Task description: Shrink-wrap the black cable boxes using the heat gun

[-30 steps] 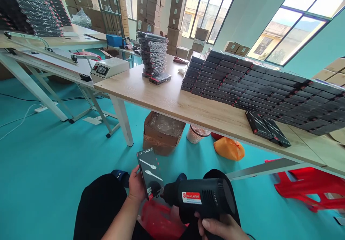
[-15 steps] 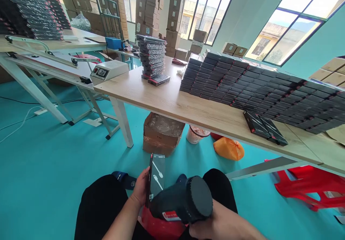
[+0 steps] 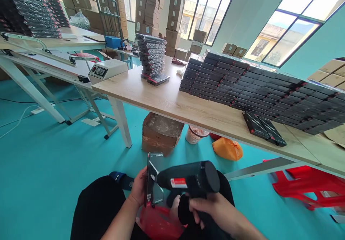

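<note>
My left hand [image 3: 139,187] is closed on the left side of a slim black cable box [image 3: 157,195], held upright above my lap. Pictures of cable plugs are printed on its front. My right hand [image 3: 211,209] grips the handle of a black heat gun [image 3: 192,177] with a red-and-white label. The gun lies nearly level, its nozzle pointing left at the middle of the box's front and hiding part of it. Whether nozzle and box touch, I cannot tell.
A wooden table [image 3: 167,101] ahead carries a large stack of black boxes [image 3: 250,85], two loose boxes [image 3: 262,128] and a wrapped pile [image 3: 152,55]. Beneath stand a carton [image 3: 159,135], a waste basket [image 3: 195,135] and an orange bag [image 3: 228,149]. A red stool [image 3: 304,186] is at right.
The heat gun has swung up, its nozzle moving from the box's lower end to its middle. The handle now shows. The box has shifted slightly left, and more of its side shows.
</note>
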`<act>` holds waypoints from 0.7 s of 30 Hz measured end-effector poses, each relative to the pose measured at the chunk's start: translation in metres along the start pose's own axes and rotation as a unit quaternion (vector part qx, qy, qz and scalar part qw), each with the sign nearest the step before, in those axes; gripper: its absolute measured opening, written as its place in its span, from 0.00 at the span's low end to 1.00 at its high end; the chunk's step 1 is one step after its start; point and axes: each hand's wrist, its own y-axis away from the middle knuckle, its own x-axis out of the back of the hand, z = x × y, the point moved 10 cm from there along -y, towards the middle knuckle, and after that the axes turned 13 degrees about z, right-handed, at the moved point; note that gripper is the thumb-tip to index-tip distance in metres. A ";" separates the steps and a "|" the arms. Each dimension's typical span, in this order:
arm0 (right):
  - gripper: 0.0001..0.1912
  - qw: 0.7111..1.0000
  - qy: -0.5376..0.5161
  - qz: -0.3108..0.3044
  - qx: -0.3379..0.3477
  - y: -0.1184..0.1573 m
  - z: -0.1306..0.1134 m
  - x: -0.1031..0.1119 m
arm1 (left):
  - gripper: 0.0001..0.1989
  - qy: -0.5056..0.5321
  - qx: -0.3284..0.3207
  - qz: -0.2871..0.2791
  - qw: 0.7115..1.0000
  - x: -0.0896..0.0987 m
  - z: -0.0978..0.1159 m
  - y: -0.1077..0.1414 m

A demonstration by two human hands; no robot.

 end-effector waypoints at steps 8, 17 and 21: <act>0.21 0.993 -0.088 0.070 0.048 -0.038 -0.030 0.017 | 0.05 -0.011 0.063 -0.038 0.997 -0.010 -0.015 0.010; 0.19 0.995 -0.076 0.045 0.046 -0.042 -0.030 0.022 | 0.04 -0.008 0.047 -0.020 0.999 -0.008 -0.010 0.009; 0.18 0.993 -0.048 0.087 0.061 -0.047 -0.035 0.034 | 0.03 -0.003 0.036 -0.016 0.999 -0.011 -0.004 0.015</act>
